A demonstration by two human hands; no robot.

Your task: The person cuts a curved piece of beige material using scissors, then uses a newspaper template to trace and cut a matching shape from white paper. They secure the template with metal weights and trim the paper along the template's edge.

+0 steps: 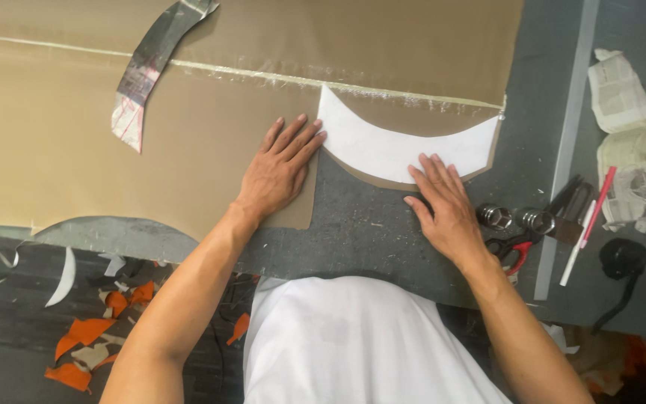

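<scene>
Grey workbench point(383, 232) carries a big tan sheet of thin material point(76, 142), taped w/ a clear strip across its top. Left hand point(277, 176) lies flat, fingers spread, on the tan sheet's cut corner; right hand point(446, 206) presses flat on the lower edge of a white crescent-shaped paper template point(398, 146) near the sheet's right end. Neither hand grips anything.

Risk, as I judge it: uneven pressure could let the template slide or the thin sheet wrinkle, esp. near the taped seam.

Nearby: red-handled scissors point(516, 251) and two metal sockets point(516, 218) just beside the right wrist, red-and-white pen point(588, 224), crumpled newspaper point(629, 142), printed curved strip point(147, 67) upper left, orange scraps point(87, 344) on floor.
</scene>
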